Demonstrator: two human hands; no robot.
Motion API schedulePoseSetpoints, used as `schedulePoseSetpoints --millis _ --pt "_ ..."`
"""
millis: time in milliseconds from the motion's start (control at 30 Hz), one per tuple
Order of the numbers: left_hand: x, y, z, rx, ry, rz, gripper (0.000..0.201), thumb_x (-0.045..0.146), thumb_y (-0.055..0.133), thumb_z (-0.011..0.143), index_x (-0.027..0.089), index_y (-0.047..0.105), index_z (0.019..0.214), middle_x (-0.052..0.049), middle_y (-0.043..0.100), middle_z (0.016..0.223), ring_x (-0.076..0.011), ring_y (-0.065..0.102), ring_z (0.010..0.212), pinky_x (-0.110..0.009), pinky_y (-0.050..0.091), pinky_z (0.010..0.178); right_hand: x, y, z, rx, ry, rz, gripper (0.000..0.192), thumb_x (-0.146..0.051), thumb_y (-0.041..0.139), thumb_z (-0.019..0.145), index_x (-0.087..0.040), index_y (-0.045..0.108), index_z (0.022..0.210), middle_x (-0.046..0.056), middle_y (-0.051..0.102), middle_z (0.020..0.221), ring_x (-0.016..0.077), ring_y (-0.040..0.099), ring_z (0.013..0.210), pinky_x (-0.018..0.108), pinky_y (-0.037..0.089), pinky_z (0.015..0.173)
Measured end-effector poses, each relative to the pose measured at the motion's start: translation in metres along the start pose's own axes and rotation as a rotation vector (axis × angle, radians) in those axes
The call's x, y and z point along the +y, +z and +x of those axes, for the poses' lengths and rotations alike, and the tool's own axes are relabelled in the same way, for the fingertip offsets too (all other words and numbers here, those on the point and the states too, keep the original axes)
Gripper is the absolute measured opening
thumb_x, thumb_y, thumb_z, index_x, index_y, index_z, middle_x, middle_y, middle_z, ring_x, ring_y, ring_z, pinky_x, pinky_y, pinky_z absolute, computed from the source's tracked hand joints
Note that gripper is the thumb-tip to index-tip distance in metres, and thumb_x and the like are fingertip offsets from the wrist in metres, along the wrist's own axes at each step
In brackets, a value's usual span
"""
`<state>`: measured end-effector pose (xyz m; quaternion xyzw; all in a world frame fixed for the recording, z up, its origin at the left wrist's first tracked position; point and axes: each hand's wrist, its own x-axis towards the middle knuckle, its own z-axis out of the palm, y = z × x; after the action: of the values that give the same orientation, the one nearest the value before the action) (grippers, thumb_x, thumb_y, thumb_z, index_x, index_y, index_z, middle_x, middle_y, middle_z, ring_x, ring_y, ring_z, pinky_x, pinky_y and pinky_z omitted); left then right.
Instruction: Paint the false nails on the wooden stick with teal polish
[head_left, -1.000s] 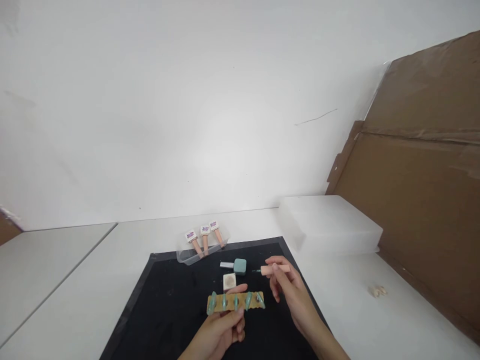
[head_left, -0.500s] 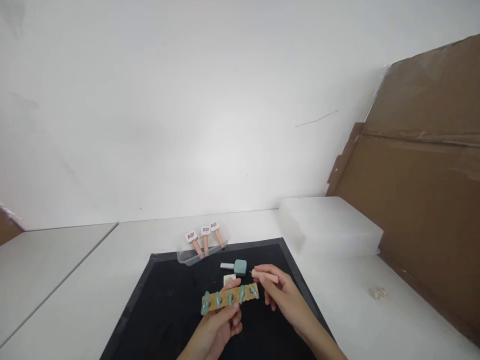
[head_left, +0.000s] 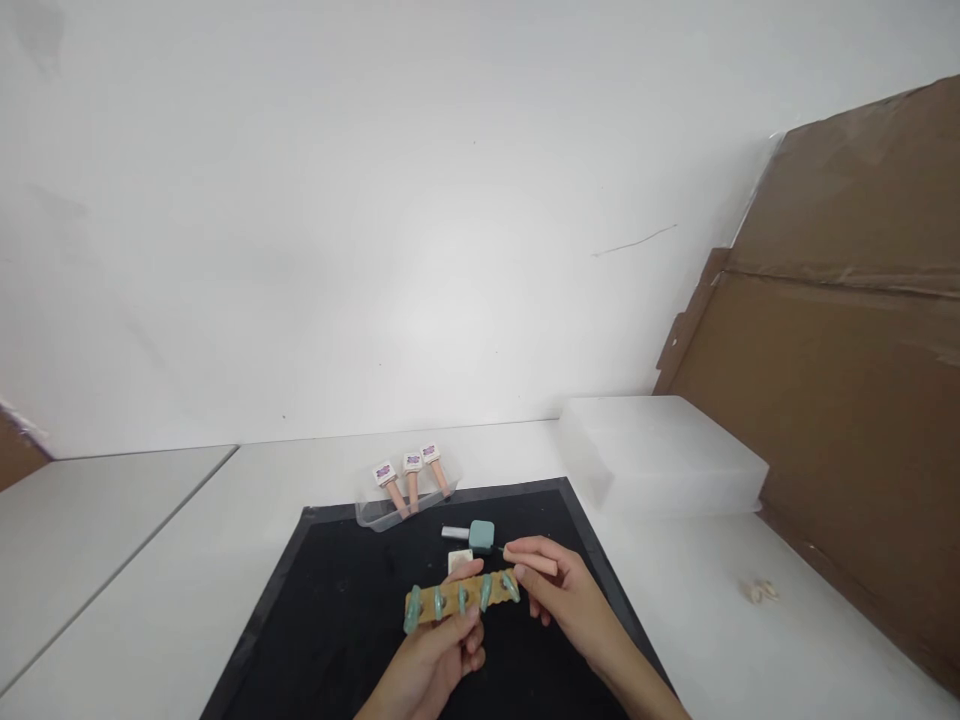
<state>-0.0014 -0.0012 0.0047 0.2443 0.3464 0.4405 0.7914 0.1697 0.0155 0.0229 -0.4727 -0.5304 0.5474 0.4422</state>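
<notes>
My left hand [head_left: 442, 650] is closed on a tan wavy-edged strip [head_left: 472, 592] that carries several green false nails in a row. In my right hand [head_left: 562, 590] is a nail polish brush [head_left: 531, 561] with a pale pink handle, pinched between thumb and fingers. Its dark thin tip points left, just above the strip's right end; whether it touches anything I cannot tell. Beyond the strip lies a green nail polish bottle [head_left: 481, 536] with a silver-white cap. A small white square bottle [head_left: 459, 560] is partly hidden behind my left fingers.
Three pink-handled bottles with white square bases [head_left: 412, 462] rest in a clear tray [head_left: 380, 522] at the back of the black mat [head_left: 330, 580]. A translucent box [head_left: 667, 450] stands right of it. Small beige bits [head_left: 759, 591] lie farther right, near a cardboard sheet [head_left: 840, 370].
The brush handle has tilted and dropped slightly, with my right hand a little lower. My left hand and the strip have barely moved; the whole view has shifted slightly.
</notes>
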Motion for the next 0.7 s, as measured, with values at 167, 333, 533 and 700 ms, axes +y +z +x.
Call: schedulePoseSetpoints --millis 167,333,533,700 --pt "0.0 -0.001 0.0 -0.007 0.007 0.012 0.069 0.031 0.075 0.056 0.026 0.048 0.12 0.005 0.046 0.062 -0.006 0.038 0.054 -0.024 0.027 0.055 0.001 -0.001 0.0 0.004 -0.001 0.002 0.024 -0.032 0.062 0.073 -0.018 0.064 0.092 0.001 0.064 0.072 0.0058 0.046 0.043 0.016 0.033 0.037" --pt "-0.005 -0.006 0.004 -0.039 -0.004 0.037 0.061 0.035 0.075 0.055 0.02 0.055 0.111 0.004 0.046 0.06 -0.0069 0.038 0.052 -0.025 0.025 0.052 0.002 0.001 0.0 -0.01 -0.005 0.013 0.024 -0.031 0.065 0.071 -0.018 0.063 0.091 0.002 0.066 0.075 0.0057 0.046 0.044 0.016 0.034 0.038" --pt "-0.009 -0.007 0.005 -0.054 -0.01 0.075 0.045 0.038 0.076 0.054 0.015 0.064 0.09 0.003 0.046 0.058 -0.0065 0.037 0.051 -0.025 0.024 0.051 0.004 0.01 -0.002 -0.035 0.001 0.008 0.026 -0.033 0.064 0.072 -0.017 0.062 0.092 0.001 0.063 0.07 0.0056 0.045 0.042 0.016 0.032 0.036" --pt "-0.005 -0.002 0.0 -0.068 -0.023 0.074 0.062 0.036 0.074 0.057 0.018 0.054 0.113 0.004 0.047 0.06 -0.0069 0.038 0.052 -0.025 0.025 0.052 -0.006 0.006 -0.004 0.05 -0.035 0.107 0.029 -0.038 0.059 0.077 -0.017 0.06 0.097 0.002 0.062 0.072 0.0059 0.045 0.043 0.017 0.031 0.037"
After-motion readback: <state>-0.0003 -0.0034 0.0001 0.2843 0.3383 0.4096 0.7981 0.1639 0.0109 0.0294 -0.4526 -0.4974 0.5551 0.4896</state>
